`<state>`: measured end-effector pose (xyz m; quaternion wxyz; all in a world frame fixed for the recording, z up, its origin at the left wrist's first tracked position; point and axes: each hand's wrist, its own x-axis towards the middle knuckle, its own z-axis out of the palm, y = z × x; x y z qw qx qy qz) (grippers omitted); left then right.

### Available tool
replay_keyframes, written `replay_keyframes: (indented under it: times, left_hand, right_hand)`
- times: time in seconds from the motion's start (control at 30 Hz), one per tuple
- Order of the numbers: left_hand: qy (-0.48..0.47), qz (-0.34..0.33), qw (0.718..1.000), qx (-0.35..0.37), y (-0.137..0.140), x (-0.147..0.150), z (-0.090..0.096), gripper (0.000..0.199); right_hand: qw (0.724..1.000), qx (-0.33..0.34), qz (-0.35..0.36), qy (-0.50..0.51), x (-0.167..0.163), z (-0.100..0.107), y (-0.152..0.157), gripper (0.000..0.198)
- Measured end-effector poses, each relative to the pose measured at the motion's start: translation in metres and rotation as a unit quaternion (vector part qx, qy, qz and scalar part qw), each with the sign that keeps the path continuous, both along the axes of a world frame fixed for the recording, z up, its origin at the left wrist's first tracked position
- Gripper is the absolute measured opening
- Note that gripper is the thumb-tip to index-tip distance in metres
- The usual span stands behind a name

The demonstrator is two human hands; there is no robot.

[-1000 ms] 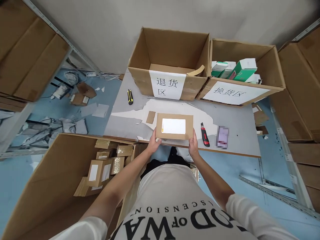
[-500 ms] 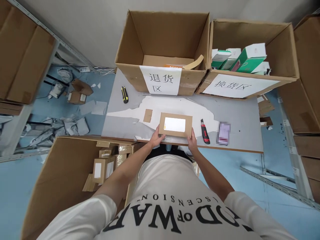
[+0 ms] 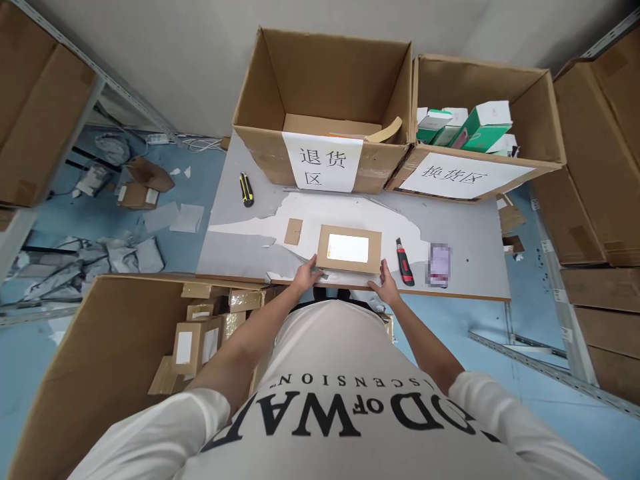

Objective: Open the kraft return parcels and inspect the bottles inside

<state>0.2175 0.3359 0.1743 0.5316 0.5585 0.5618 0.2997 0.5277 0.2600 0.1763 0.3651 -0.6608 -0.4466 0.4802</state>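
A small brown cardboard box point(image 3: 375, 253) with a white label on top lies flat on the torn white sheet near the table's front edge. My left hand point(image 3: 306, 276) is at its near left corner, fingers along the side and thumb apart. Beside the near right corner, my right hand point(image 3: 386, 287) has its fingertips close to the box side and its thumb spread away from it. Both hands look open around the box; whether the fingertips touch it is hard to tell. To the right lies a red and black utility knife point(image 3: 405, 263).
Two large open cartons, one left point(image 3: 380, 162) and one right point(image 3: 395, 176), stand at the table's back. A yellow-black utility knife point(image 3: 247, 190), a cardboard scrap point(image 3: 293, 232) and a blurred purple item point(image 3: 439, 265) lie on the table point(image 3: 475, 233). A big carton point(image 3: 75, 373) of parcels stands front left.
My fingers have loosened from the box, and the right thumb has come away from its front edge. The box stays at about the same spot while the view shifts slightly.
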Motion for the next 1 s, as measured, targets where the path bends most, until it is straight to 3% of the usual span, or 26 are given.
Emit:
replay_keyframes:
  times: [0.13,0.3,0.4,0.53,0.67,0.77,1.0]
  left_hand:
    - [0.056,-0.028,0.998,-0.004,0.003,0.005,0.004,0.049]
    - [0.053,-0.034,0.998,-0.009,0.003,0.008,0.011,0.042]
    - [0.048,-0.047,0.998,0.006,0.005,0.006,0.024,0.043]
    - [0.054,-0.032,0.997,0.032,0.01,0.008,0.057,0.051]
    - [0.159,-0.012,0.984,0.077,0.021,0.017,0.092,0.05]
    - [0.236,-0.002,0.969,0.077,0.032,0.023,0.105,0.054]
    - [0.226,-0.009,0.974,0.019,0.038,0.026,0.093,0.054]
  right_hand:
    - [0.999,0.009,0.033,-0.022,0.0,0.0,0.013,0.09]
    - [0.999,0.018,0.005,0.032,-0.011,0.008,0.026,0.076]
    - [0.999,0.033,0.003,0.024,-0.011,0.024,0.03,0.065]
    - [0.998,0.044,0.019,-0.044,-0.006,0.06,0.039,0.052]
    - [0.981,-0.006,0.023,-0.19,-0.002,0.092,0.055,0.053]
    - [0.962,-0.047,0.031,-0.266,0.0,0.1,0.068,0.061]
    - [0.951,-0.146,0.05,-0.267,0.002,0.089,0.075,0.056]
